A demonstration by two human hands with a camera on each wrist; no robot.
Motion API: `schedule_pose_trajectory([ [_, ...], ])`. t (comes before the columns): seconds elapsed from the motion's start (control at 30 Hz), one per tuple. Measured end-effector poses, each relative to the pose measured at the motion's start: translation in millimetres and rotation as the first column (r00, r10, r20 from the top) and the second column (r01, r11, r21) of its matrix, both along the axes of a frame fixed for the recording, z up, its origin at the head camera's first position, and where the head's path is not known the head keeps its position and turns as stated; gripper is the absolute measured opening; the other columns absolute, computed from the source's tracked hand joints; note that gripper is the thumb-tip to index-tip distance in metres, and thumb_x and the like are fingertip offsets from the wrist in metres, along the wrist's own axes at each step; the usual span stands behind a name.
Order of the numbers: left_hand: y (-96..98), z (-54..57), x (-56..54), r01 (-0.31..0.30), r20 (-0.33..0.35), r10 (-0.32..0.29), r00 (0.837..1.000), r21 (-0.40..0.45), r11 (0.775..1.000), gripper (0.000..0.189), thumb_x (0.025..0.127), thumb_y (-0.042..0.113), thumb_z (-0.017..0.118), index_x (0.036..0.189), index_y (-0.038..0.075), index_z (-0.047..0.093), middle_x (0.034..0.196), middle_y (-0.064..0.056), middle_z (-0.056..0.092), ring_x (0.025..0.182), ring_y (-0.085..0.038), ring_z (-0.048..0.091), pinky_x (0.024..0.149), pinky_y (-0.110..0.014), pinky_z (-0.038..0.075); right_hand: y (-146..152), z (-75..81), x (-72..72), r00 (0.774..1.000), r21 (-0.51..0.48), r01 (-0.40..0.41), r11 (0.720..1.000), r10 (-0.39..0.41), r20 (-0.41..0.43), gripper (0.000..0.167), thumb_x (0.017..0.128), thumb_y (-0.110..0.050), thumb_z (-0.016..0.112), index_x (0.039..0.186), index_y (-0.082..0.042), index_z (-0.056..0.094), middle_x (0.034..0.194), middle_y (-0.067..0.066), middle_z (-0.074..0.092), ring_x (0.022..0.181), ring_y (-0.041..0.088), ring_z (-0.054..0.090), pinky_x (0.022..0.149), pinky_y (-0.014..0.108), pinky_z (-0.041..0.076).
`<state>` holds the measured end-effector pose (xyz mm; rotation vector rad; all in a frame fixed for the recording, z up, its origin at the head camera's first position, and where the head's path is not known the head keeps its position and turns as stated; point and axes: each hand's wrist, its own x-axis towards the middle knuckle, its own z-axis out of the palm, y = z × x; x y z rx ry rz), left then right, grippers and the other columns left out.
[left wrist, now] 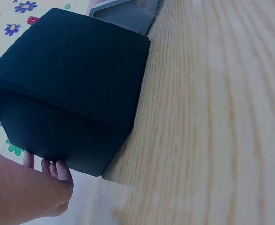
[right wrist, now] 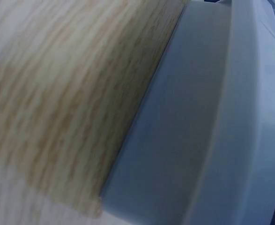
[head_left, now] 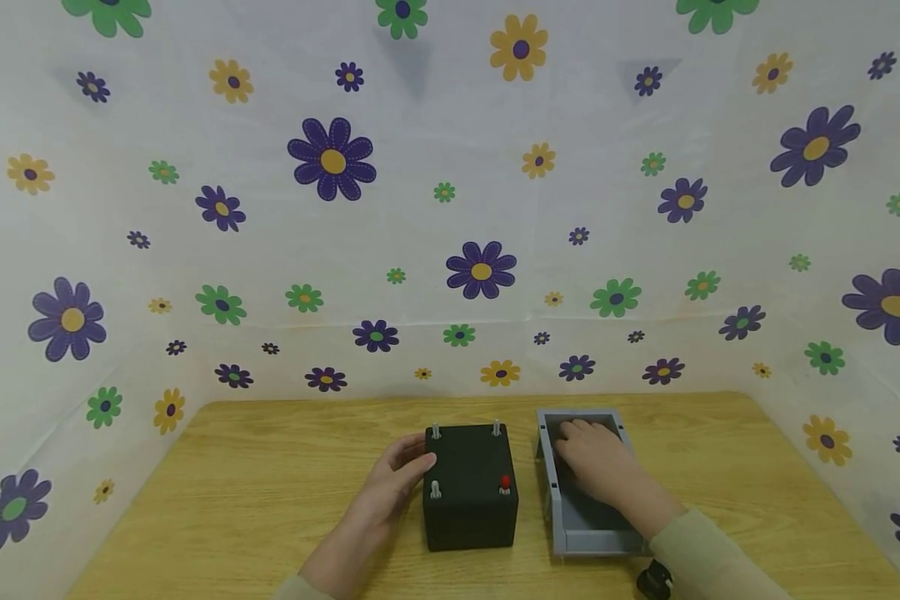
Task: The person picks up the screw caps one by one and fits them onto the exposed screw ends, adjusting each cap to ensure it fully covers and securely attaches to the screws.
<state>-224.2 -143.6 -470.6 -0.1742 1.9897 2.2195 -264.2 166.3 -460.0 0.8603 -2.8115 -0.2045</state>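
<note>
- The black box [head_left: 471, 483] is sitting on the wooden table [head_left: 270, 492] in front of the person, between the two hands. It is probably sitting there so that both hands can get to it.
- The left hand [head_left: 393, 479] is holding the box on its left side. The thumb is lying over the top edge, and the fingers are bending around the side near the far corner. This hold may be helping the box sit still.
- Four silver pegs [head_left: 435, 490] are standing up on the top, one near each corner. The left hand is holding the side, so it seems to be leaving the tops of the pegs free.
- A red cap [head_left: 505, 482] is sitting on the near right peg. The other three are showing plain silver.
- The gray tray [head_left: 603, 545] is resting just to the right of the box, not touching it. Being so close is likely making it easy to get to.
- The right hand [head_left: 598, 458] is sitting inside the far part of the tray. Its fingertips are hiding, so I cannot tell if they are gripping anything.
- A small black thing [head_left: 654, 579] is lying beside the tray's near right corner. The sleeve [head_left: 708, 554] is partly blocking it.
</note>
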Motion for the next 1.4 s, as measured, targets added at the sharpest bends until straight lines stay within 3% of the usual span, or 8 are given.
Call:
schedule_pose_trajectory([
  [0.23,0.2,-0.9,-0.1,0.002,0.003,-0.002,1.000,-0.002,1.000,0.056,0.101,0.014,0.069,0.151,-0.002,0.049,0.153,-0.023,0.049,0.137,-0.032,0.053,0.128,-0.054,0.036,0.3,-1.2,1.2,1.000,0.002,-0.015,1.000,0.015,-0.016,0.012,0.087,-0.012,0.086,0.093,-0.006,0.077,0.093,0.009,0.069,0.088,0.026,0.065,0.080,0.045,0.059],
  [0.47,0.2,-2.1,-1.2,0.006,0.005,-0.006,1.000,0.004,1.000,0.056,0.101,0.014,0.068,0.151,-0.002,0.048,0.154,-0.024,0.048,0.137,-0.031,0.053,0.128,-0.054,0.035,0.2,-0.7,1.6,1.000,0.007,-0.020,1.000,0.020,-0.024,0.011,0.088,-0.011,0.085,0.095,-0.006,0.079,0.098,0.010,0.071,0.093,0.029,0.068,0.085,0.048,0.061],
  [1.03,-0.4,-0.1,-1.2,-0.004,-0.001,0.004,1.000,-0.004,1.000,0.056,0.101,0.015,0.068,0.151,-0.002,0.049,0.155,-0.023,0.049,0.136,-0.029,0.054,0.128,-0.053,0.035,4.0,5.0,-0.5,0.997,-0.018,-0.056,0.998,0.055,-0.058,0.014,0.086,-0.015,0.088,0.089,-0.009,0.075,0.086,0.005,0.064,0.080,0.022,0.059,0.074,0.043,0.058],
  [1.4,-0.4,-0.6,-1.3,0.001,0.003,-0.001,1.000,-0.011,1.000,0.055,0.102,0.015,0.068,0.151,-0.001,0.049,0.155,-0.023,0.049,0.136,-0.029,0.055,0.128,-0.054,0.035,6.1,5.3,0.9,0.995,-0.017,-0.061,0.998,0.059,-0.074,0.013,0.087,-0.015,0.087,0.091,-0.009,0.076,0.097,0.010,0.071,0.088,0.026,0.066,0.082,0.047,0.061],
])
